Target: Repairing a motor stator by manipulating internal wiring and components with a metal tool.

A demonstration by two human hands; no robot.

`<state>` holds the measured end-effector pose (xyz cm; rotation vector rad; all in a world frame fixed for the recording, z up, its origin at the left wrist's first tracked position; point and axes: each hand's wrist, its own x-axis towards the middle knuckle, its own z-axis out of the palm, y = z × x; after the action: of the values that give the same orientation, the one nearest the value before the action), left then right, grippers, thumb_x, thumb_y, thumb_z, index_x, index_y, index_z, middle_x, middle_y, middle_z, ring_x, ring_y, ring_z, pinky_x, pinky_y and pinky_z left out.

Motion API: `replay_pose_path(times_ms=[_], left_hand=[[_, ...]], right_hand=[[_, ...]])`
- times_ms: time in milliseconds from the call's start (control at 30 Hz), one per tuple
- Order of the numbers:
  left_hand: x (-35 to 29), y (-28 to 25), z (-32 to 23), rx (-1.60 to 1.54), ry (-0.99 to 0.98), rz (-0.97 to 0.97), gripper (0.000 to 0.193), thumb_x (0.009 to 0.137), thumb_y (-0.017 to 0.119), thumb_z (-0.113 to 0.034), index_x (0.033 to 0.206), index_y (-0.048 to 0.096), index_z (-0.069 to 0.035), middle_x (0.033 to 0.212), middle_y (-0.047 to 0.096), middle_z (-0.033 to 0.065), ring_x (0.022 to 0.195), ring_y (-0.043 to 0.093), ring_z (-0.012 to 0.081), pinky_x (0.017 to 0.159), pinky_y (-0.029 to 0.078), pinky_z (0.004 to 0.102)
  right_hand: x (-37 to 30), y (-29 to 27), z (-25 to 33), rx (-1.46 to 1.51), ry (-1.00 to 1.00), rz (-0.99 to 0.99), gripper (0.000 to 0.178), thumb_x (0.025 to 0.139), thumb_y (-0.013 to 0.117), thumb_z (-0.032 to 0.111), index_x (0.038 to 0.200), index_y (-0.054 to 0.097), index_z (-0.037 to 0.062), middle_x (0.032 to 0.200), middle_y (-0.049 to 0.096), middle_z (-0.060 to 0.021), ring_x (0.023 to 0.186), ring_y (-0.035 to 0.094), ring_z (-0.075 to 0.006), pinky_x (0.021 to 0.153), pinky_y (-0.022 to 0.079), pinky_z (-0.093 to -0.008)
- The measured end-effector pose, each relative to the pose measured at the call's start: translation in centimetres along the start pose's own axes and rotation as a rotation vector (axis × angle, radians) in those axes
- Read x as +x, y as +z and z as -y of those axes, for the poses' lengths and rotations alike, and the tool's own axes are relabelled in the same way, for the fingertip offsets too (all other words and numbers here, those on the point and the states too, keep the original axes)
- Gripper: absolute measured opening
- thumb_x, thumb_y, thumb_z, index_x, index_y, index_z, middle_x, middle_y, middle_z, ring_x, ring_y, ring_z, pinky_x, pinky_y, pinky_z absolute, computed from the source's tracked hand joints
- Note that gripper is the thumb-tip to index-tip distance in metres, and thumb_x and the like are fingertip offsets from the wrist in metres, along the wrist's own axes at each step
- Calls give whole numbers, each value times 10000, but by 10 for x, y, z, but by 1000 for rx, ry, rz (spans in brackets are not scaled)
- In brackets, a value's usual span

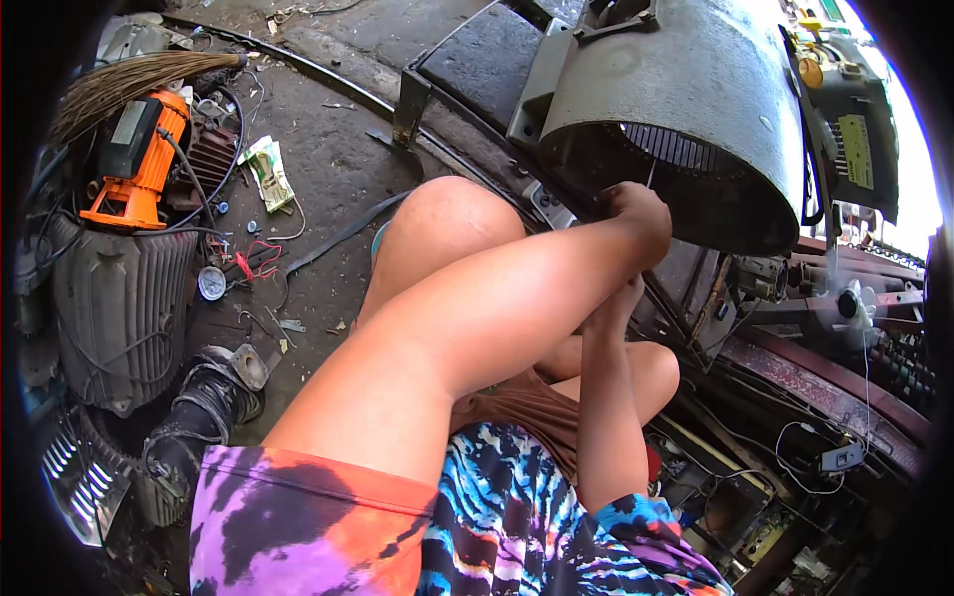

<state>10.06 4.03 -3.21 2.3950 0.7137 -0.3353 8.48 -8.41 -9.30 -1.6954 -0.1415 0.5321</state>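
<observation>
A large grey cylindrical motor housing [686,79] lies on its side at the upper right, its open end facing me. Inside it shows a ring of narrow slots [676,147]. My left hand [638,221] is at the lower lip of that opening, fingers curled closed. From it a thin pale strip [652,173] sticks up toward the slots; its lower end is hidden in the fingers. Just below, my right hand [618,303] is mostly covered by my left wrist and forearm, so its fingers cannot be made out.
On the left floor are an orange motor [149,159], a straw broom [149,79], a finned grey motor casing [124,308] and a dark part wrapped in cord [204,407]. A green packet [266,175] lies nearby. A small white fan [857,303] and metal rails [815,372] are at right.
</observation>
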Motion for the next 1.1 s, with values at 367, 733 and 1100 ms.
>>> replay_pose_path(times_ms=[367,733,1100], left_hand=[[-2,-14,-5,13,-26,-155,170,805,708,-185,924,793,-99,826,727,83,657,649,207,560,517,425],[-5,-5,-9,37,83,-100,169,822,692,-186,921,792,-92,845,735,85,667,656,200,561,518,412],[-5,-8,3,32,28,-103,156,819,690,-177,903,790,-94,825,733,89,644,661,205,543,514,391]], right_hand=[[63,-56,27,664,662,1015,214,985,540,147,1122,643,18,816,663,-114,644,614,-180,512,454,-281],[15,-28,60,43,445,299,176,995,508,185,918,627,81,662,551,-41,463,436,-117,410,280,-271],[16,4,-4,102,164,23,208,1000,477,204,862,600,107,554,454,2,398,324,-85,382,183,-257]])
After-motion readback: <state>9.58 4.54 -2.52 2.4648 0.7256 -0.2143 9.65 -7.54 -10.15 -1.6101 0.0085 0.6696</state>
